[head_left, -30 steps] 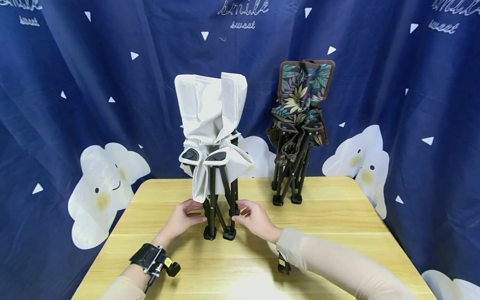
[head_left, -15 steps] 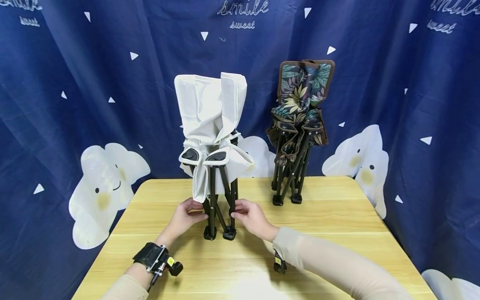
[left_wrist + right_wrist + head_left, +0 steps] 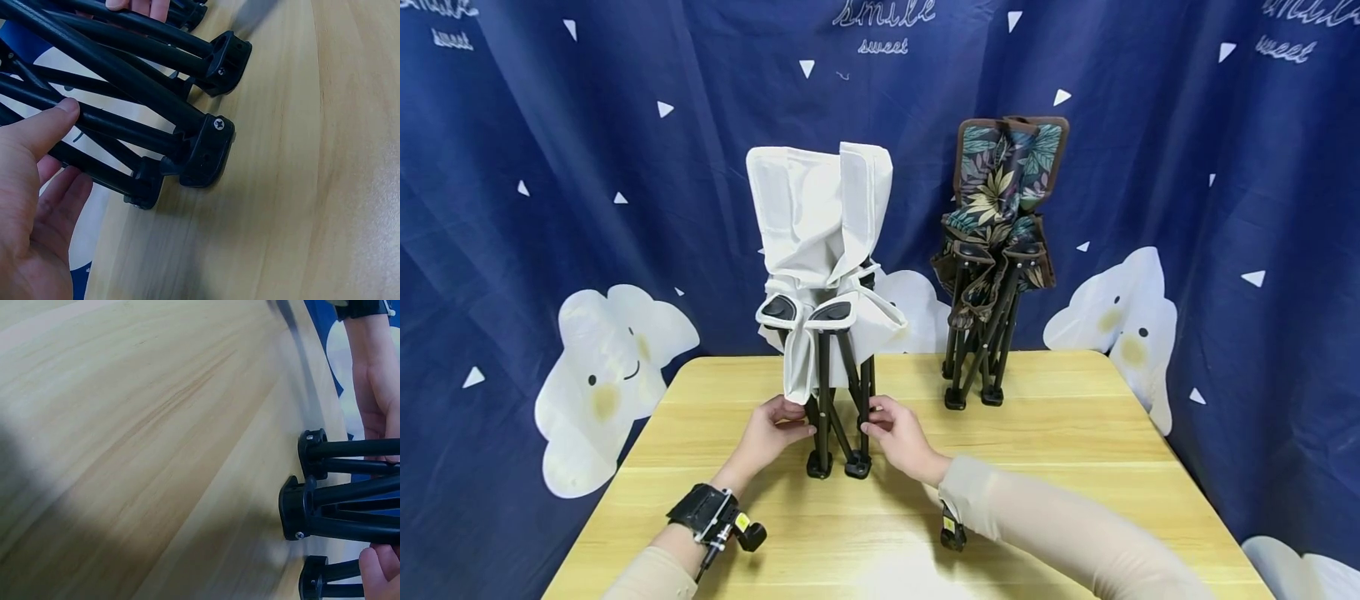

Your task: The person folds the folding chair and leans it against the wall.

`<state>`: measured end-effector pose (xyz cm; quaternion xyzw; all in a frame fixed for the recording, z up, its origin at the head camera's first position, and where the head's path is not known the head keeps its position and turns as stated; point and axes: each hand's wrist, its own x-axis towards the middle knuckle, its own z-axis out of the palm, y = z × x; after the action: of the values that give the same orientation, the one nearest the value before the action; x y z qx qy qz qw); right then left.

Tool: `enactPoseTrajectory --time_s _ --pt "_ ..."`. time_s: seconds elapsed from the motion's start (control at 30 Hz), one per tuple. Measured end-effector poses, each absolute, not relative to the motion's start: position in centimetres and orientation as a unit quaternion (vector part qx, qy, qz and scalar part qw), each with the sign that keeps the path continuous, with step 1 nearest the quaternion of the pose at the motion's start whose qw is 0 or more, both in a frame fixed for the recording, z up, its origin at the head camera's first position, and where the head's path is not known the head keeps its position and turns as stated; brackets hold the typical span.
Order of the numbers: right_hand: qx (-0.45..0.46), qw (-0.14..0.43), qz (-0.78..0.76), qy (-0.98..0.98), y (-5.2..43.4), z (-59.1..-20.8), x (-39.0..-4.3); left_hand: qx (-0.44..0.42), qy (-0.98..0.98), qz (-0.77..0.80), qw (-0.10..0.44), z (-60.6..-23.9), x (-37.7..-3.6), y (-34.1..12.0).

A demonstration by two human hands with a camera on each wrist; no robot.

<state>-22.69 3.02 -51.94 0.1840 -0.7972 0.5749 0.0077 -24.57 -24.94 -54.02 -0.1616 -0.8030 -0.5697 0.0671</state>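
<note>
A folded white camping chair (image 3: 808, 217) stands upright on the table, its fabric bunched above black tube legs (image 3: 112, 69). From the left side my left hand (image 3: 775, 425) holds the lower legs; the left wrist view shows its thumb (image 3: 62, 112) on one tube and fingers curling behind. Opposite it, my right hand (image 3: 898, 433) grips the legs from the right, thumb in front and fingertips partly hidden behind a tube. Black plastic feet (image 3: 297, 509) sit at the table surface below both hands.
A second folded camping chair (image 3: 992, 192), in dark leaf-print fabric with brown edging, stands at the back right of the wooden table (image 3: 1037, 517). Behind the table hangs a blue curtain (image 3: 700, 192) printed with clouds and triangles.
My right hand has closed in slightly on the legs, its wrist shifting a little left. The left hand shifts only slightly. Both chairs stay in place.
</note>
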Motion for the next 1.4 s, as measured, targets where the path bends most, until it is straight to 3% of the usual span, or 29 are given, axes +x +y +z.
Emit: enactPoseTrajectory --time_s 1.03,1.27,1.4 --pt "0.170 0.050 0.569 -0.803 3.4 -52.1 -25.2 -0.126 -0.825 -0.548 0.060 -53.5 -27.3 -23.3" --pt "0.179 0.084 0.547 -0.814 3.6 -52.3 -26.4 -0.115 -0.824 -0.552 0.056 -53.4 -28.5 -22.8" --pt "0.165 0.072 0.556 -0.811 3.7 -52.2 -26.9 -0.107 -0.828 -0.548 0.051 -53.3 -29.1 -22.5"
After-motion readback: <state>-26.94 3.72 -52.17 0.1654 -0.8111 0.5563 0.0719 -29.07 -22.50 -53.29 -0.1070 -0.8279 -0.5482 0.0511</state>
